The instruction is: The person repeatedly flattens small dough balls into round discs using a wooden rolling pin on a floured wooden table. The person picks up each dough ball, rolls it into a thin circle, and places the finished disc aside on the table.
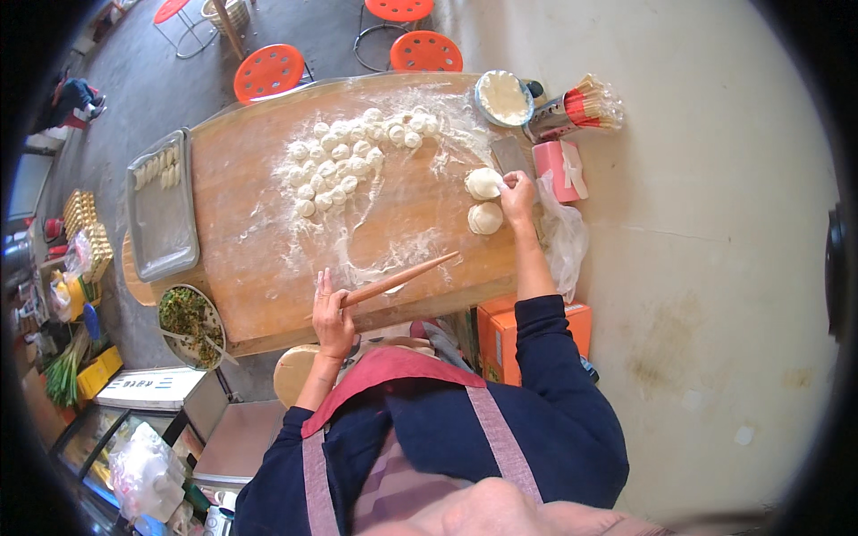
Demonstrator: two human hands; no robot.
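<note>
My left hand [333, 323] is around the near-left end of a tapered wooden rolling pin [395, 279], which slants up to the right over the floured wooden board [248, 221]. Its fingertips point away from me. At the right side of the board, my right hand [519, 195] pinches the edge of a thin round dough wrapper [485, 183] lying over others. A second stack of dough wrappers [484, 218] sits just nearer to me. Several small floured dough pieces [340, 152] are spread across the middle of the board, amid loose flour.
A blue-rimmed bowl of flour [503, 96], a metal dough scraper [511, 155] and a chopstick holder [553, 119] are at the far right. Leftward lie a tray [163, 234] with dumplings and a bowl of chopped filling [184, 315]. Red stools [268, 72] stand beyond the table.
</note>
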